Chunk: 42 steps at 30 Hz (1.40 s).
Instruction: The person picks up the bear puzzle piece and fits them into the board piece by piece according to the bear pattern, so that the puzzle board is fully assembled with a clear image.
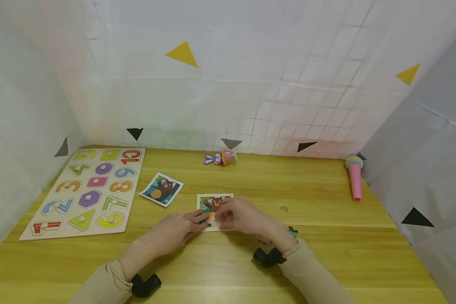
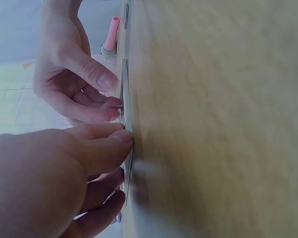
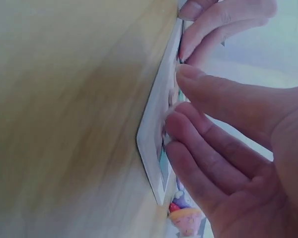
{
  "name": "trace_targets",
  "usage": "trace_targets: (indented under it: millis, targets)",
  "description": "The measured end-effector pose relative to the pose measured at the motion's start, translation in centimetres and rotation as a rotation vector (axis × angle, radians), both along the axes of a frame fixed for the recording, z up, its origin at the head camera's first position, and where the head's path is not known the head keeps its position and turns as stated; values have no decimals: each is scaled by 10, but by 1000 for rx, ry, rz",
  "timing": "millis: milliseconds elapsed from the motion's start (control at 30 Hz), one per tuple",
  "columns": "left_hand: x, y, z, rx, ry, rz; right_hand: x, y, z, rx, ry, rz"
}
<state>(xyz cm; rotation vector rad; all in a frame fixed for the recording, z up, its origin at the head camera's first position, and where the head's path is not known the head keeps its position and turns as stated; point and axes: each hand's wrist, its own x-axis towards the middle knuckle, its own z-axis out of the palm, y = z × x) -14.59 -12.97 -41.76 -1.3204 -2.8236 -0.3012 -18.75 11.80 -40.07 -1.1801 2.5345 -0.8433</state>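
A small square bear puzzle (image 1: 214, 200) with a pale frame lies on the table in front of me. My left hand (image 1: 182, 228) holds its left side; in the left wrist view the thumb (image 2: 120, 137) is at the frame's edge and fingers rest over the top. My right hand (image 1: 243, 215) is bent over the puzzle's right half. In the right wrist view its fingertips hold a small pale-edged puzzle piece (image 3: 170, 134) against the picture, partly hidden by the fingers. Loose puzzle pieces (image 1: 292, 231) lie by the right wrist, partly covered by it.
A bear picture card (image 1: 161, 190) lies left of the puzzle. Farther left is a wooden number and shape board (image 1: 72, 213) with knobbed pieces. A purple bunny toy (image 1: 220, 158) lies at the back, and a pink toy microphone (image 1: 354, 179) at the right. White sheeting (image 1: 228, 105) encloses the table.
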Motion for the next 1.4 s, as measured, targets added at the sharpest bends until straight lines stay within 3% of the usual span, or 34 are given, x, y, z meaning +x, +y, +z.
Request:
trace_targets:
  millis: [267, 500, 867, 1400]
  targets:
    - [1, 1, -1, 33, -17, -2, 1, 24, 1, -17, -38, -54]
    - [1, 0, 0, 54, -67, 11, 2, 37, 1, -44, -48, -39]
    - [2, 5, 1, -39, -11, 16, 3, 41, -1, -54, -10, -2]
    - [3, 4, 0, 21, -28, 5, 5, 73, -10, -54, 15, -16]
